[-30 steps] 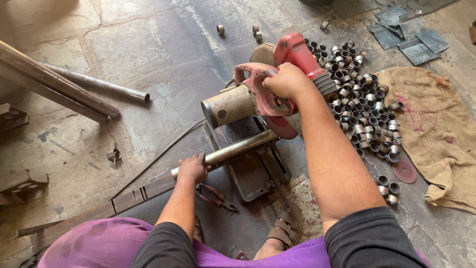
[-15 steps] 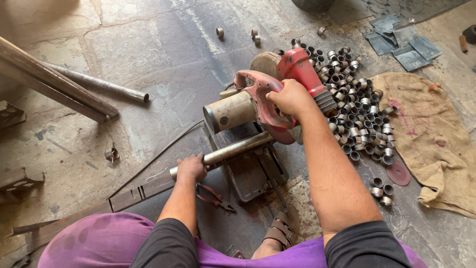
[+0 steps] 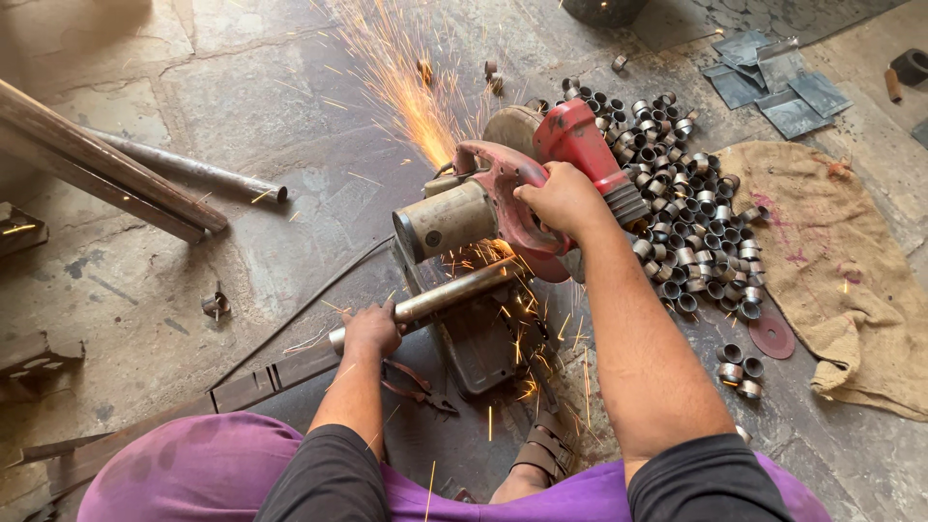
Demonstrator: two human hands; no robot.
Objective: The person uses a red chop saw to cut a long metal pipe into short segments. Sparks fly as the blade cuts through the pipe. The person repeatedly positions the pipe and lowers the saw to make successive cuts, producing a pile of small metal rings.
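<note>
Seen from above, a person crouches on a stained concrete floor (image 3: 290, 145). At nine to ten o'clock lie two long pipes (image 3: 145, 188), side by side and angled toward the centre; one small ring (image 3: 215, 304) sits alone below them. Near centre, the left hand (image 3: 369, 332) has its fingers curled tight around one short steel tube (image 3: 440, 298), which runs up toward one o'clock into the cut-off saw (image 3: 503, 203). One pair of pliers (image 3: 416, 389) lies just beside that wrist. The right hand (image 3: 563, 198) wraps closed around the saw's red handle. At two o'clock a heap of cut rings (image 3: 681, 193), too many to count, touches the saw's right side. One round disc (image 3: 771, 333) lies beside a burlap sack (image 3: 831, 261) at three o'clock, with several flat metal plates (image 3: 773, 82) above.

Half a second ago there were no sparks; now an orange spray (image 3: 406, 87) shoots toward twelve o'clock, and the saw head sits lower on the tube.

Bare floor opens at eleven o'clock; the right side is crowded
</note>
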